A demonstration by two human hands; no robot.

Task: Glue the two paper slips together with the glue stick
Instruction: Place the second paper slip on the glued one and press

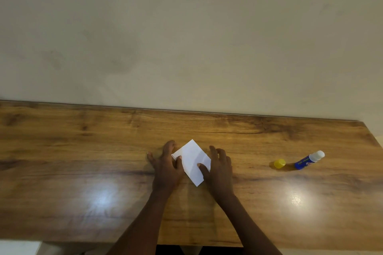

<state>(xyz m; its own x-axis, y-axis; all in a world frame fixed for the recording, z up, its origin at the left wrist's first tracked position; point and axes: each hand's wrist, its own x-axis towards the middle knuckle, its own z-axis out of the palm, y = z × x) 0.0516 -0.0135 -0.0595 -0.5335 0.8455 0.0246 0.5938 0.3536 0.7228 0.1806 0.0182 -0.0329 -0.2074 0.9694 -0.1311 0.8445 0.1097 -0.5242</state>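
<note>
Slips (191, 161) stacked mid-table (83, 151), turned diagonal. Left hand (165, 163) and right hand (219, 166) lie spread and near flat, thumbs pressing the top slip, gripping nothing. Likely the press step: pin one edge, rub outward, keep edges flush. Glue stick (308, 160) lies well right (cap (279, 164) off, beside it).

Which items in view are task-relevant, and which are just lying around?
Job:
paper slips, stacked
left hand, right hand, thumbs on them
glue stick, lying uncapped
yellow cap beside it

Not job:
wooden table, wall: setting only
</note>
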